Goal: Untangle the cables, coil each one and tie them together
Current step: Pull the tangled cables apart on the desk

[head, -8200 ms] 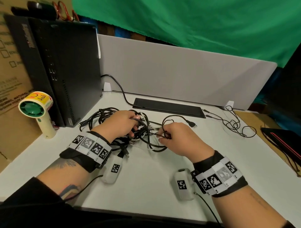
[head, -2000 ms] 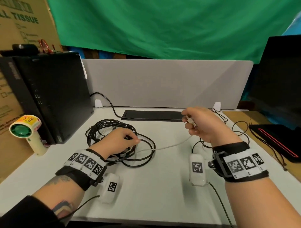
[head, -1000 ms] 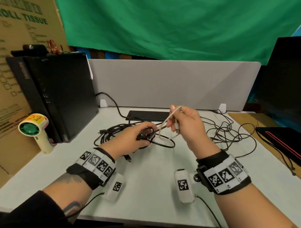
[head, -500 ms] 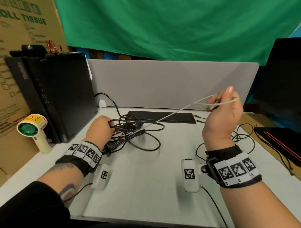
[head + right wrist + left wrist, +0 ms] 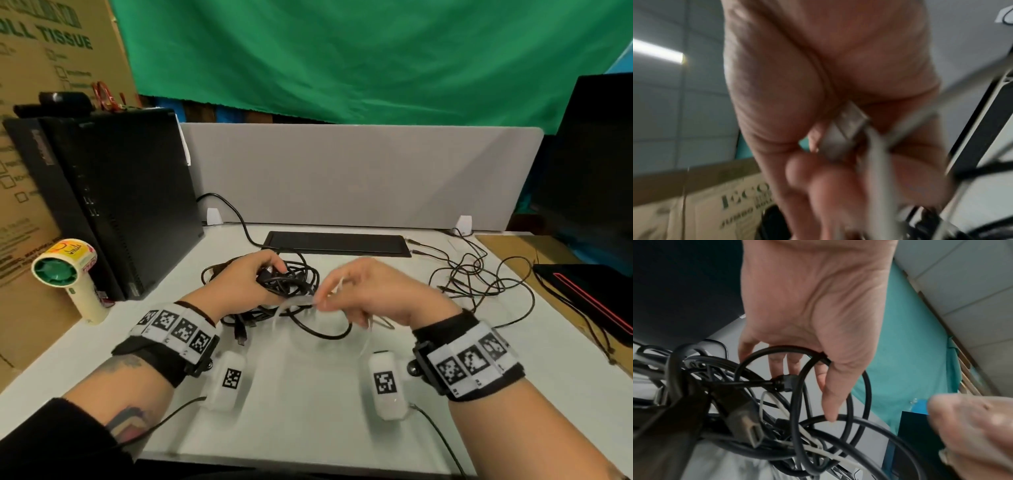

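White cable (image 5: 294, 303) runs sideways, pinched in right hand (image 5: 373, 294); left hand (image 5: 239, 284) grips black tangle (image 5: 287, 281).

An office workstation — a white desk (image 5: 308, 404) with a grey divider panel (image 5: 359, 174) behind it, a black computer tower (image 5: 113, 202) on its left.

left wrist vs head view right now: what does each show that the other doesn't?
Only the left wrist view: the palm side of the left hand, a black loop hooked at the base of its thumb, a black plug at its fingers, and a flat connector hanging in the black cable tangle.

Only the head view: the desk, the computer tower, the handheld fan and a separate thin cable pile on the right.

Both: the white cable running through the tangle toward the right hand.
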Demonstrator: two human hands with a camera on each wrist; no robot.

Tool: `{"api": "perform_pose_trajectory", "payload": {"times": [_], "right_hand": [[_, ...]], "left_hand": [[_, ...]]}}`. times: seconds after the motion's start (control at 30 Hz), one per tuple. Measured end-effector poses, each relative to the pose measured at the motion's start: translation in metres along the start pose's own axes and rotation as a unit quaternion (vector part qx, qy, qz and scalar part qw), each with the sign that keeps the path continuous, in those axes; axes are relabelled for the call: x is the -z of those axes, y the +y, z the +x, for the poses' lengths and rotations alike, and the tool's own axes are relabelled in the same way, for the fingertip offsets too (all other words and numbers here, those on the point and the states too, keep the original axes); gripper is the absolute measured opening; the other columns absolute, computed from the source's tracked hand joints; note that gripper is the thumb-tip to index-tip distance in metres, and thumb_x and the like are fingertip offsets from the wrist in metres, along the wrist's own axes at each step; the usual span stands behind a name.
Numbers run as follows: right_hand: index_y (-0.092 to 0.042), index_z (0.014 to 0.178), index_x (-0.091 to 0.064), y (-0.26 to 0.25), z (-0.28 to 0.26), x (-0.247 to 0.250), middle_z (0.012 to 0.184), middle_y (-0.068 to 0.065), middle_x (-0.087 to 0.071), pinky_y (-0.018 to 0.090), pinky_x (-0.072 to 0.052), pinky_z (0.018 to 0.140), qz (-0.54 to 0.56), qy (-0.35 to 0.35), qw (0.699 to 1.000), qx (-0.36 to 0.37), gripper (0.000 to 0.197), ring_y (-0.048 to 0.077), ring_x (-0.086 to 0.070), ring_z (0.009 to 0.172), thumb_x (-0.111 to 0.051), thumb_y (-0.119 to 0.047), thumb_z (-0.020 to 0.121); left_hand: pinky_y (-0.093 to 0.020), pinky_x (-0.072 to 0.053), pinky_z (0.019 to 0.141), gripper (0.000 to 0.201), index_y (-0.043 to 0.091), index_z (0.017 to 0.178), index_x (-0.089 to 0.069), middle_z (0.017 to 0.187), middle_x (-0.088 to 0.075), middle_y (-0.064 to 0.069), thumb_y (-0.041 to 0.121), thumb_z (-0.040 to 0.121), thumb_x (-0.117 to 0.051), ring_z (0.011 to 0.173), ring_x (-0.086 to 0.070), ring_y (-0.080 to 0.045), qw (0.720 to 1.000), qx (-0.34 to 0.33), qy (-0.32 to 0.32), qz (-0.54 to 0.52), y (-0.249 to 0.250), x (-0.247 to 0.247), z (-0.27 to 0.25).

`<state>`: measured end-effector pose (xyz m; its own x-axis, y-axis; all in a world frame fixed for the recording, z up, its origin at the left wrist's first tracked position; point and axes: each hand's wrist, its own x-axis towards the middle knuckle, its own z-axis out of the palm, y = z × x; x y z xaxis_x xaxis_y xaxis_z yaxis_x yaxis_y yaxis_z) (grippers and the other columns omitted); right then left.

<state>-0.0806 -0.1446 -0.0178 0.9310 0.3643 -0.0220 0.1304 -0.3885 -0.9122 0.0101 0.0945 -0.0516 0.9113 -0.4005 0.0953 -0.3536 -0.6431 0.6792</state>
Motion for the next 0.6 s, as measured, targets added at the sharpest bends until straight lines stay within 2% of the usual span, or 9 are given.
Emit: {"api": "perform_pose_trajectory", "payload": {"times": [0.07,0.13,0.23,0.3,0.37,0.43,0.5,0.53,0.6], "right_hand": [[-0.016,0.109,-0.075,0.01,0.006,-0.013,0.049,0.004,-0.058,0.026,-0.047,0.054,-0.104,-0.03,0.99,-0.086,0.022,0.014,-0.051,0.041,-0.071,-0.014,0.087],[-0.021,0.133,-0.06,0.022,0.014,-0.022,0.056,0.006,-0.063,0.028,-0.05,0.061,-0.171,-0.018,0.975,-0.138,0.045,0.014,-0.055,0.047,-0.067,-0.017,0.089],[-0.028,0.149,-0.04,0.034,0.02,-0.027,0.06,0.003,-0.066,0.022,-0.047,0.057,-0.166,0.003,0.975,-0.149,0.066,0.009,-0.057,0.048,-0.067,-0.022,0.09],[-0.027,0.139,-0.046,0.036,0.023,-0.025,0.062,0.001,-0.064,0.019,-0.046,0.05,-0.151,0.051,0.979,-0.127,0.055,0.006,-0.057,0.043,-0.069,-0.03,0.09],[-0.024,0.122,-0.053,0.038,0.027,-0.023,0.065,0.003,-0.063,0.02,-0.046,0.045,-0.109,0.117,0.981,-0.108,0.037,0.008,-0.057,0.04,-0.069,-0.037,0.091],[-0.024,0.113,-0.056,0.039,0.03,-0.025,0.058,0.002,-0.062,0.021,-0.046,0.044,-0.064,0.15,0.982,-0.091,0.029,0.012,-0.057,0.04,-0.068,-0.04,0.092],[-0.019,0.106,-0.06,0.038,0.031,-0.028,0.05,-0.001,-0.061,0.021,-0.045,0.045,-0.032,0.175,0.981,-0.077,0.025,0.014,-0.057,0.04,-0.066,-0.04,0.093],[-0.016,0.101,-0.063,0.038,0.032,-0.028,0.047,-0.002,-0.06,0.02,-0.045,0.046,-0.009,0.195,0.978,-0.069,0.024,0.014,-0.056,0.039,-0.067,-0.038,0.094],[-0.01,0.09,-0.068,0.038,0.033,-0.027,0.048,-0.002,-0.059,0.018,-0.041,0.044,0.047,0.238,0.969,-0.051,0.02,0.014,-0.056,0.041,-0.069,-0.03,0.093]], "left_hand": [[-0.02,-0.047,0.067,0.028,0.043,0.088,-0.067,0.086,-0.069,0.018,0.03,0.072,-0.087,0.076,-0.066,-0.001,1.0,-0.006,0.001,0.013,0.001,-0.003,0.002],[-0.022,-0.045,0.064,0.008,0.042,0.079,-0.07,0.071,-0.066,0.022,0.042,0.081,-0.078,0.062,-0.06,0.004,0.999,-0.01,0.013,0.03,0.001,-0.008,0.005],[-0.031,-0.053,0.073,0.025,0.03,0.08,-0.076,0.07,-0.069,0.012,0.052,0.084,-0.063,0.063,-0.061,-0.007,0.999,0.028,0.013,-0.013,0.003,-0.011,0.007],[-0.042,-0.055,0.095,0.026,0.02,0.086,-0.079,0.09,-0.077,0.001,0.032,0.094,-0.057,0.086,-0.071,-0.02,0.994,0.053,0.002,-0.098,0.008,-0.012,0.007],[-0.043,-0.051,0.103,0.032,0.016,0.089,-0.079,0.099,-0.078,-0.002,0.018,0.1,-0.049,0.096,-0.071,-0.02,0.987,0.056,-0.021,-0.148,0.014,-0.01,0.003],[-0.026,-0.051,0.096,0.03,0.029,0.093,-0.081,0.102,-0.077,0.009,0.04,0.092,-0.053,0.101,-0.07,-0.01,0.984,0.061,-0.068,-0.155,0.021,-0.006,-0.005],[-0.012,-0.047,0.079,0.039,0.042,0.096,-0.079,0.093,-0.075,0.021,0.064,0.072,-0.058,0.092,-0.068,0.005,0.978,0.081,-0.112,-0.155,0.026,-0.003,-0.014],[-0.013,-0.045,0.079,0.043,0.038,0.102,-0.078,0.092,-0.075,0.021,0.066,0.075,-0.06,0.091,-0.067,0.006,0.975,0.085,-0.124,-0.164,0.025,-0.004,-0.014],[-0.025,-0.044,0.096,0.034,0.024,0.111,-0.076,0.104,-0.076,0.011,0.048,0.09,-0.062,0.103,-0.068,-0.006,0.957,0.105,-0.134,-0.233,0.023,-0.007,-0.013]]}}
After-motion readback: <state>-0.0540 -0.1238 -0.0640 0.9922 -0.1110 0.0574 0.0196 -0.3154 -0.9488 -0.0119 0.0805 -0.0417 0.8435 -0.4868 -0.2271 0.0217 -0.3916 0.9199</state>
